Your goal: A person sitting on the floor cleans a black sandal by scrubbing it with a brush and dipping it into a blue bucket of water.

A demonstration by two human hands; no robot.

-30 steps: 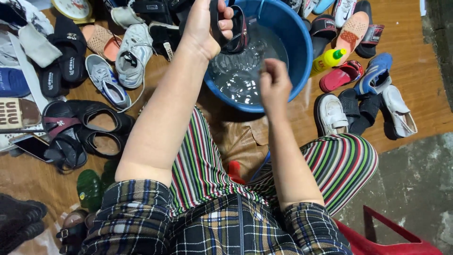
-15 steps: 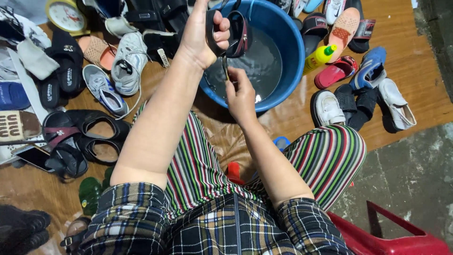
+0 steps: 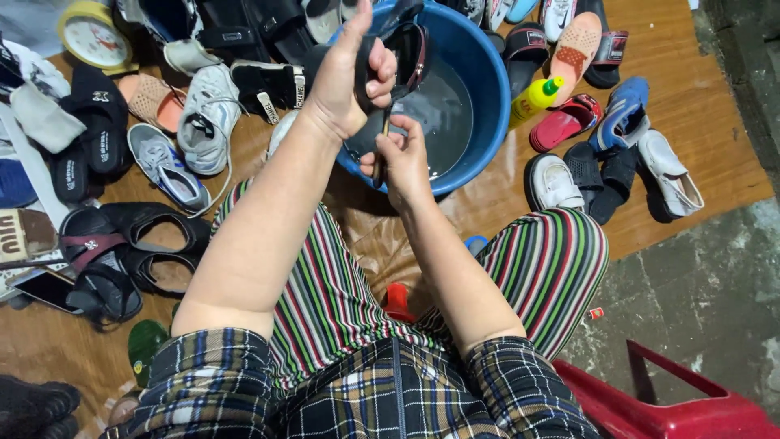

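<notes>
My left hand (image 3: 349, 77) is raised over the blue basin (image 3: 479, 89) and grips a dark sandal (image 3: 406, 45) by its sole and straps. My right hand (image 3: 402, 154) is just below it at the basin's near rim, its fingers closed on a thin dark strap (image 3: 380, 150) that hangs down from the sandal. The basin holds water and stands on the wooden floor in front of my knees in striped trousers.
Shoes ring the basin: grey sneakers (image 3: 183, 138) and black sandals (image 3: 122, 244) at left, a white shoe (image 3: 552, 183), red sandal (image 3: 565, 122) and blue shoe (image 3: 621, 110) at right. A yellow bottle (image 3: 532, 97), a clock (image 3: 93, 36), a phone (image 3: 45, 289) and a red plastic chair (image 3: 666, 406) are nearby.
My right hand left the water and rose to the sandal, taking hold of its hanging strap. My left hand kept the sandal raised over the basin.
</notes>
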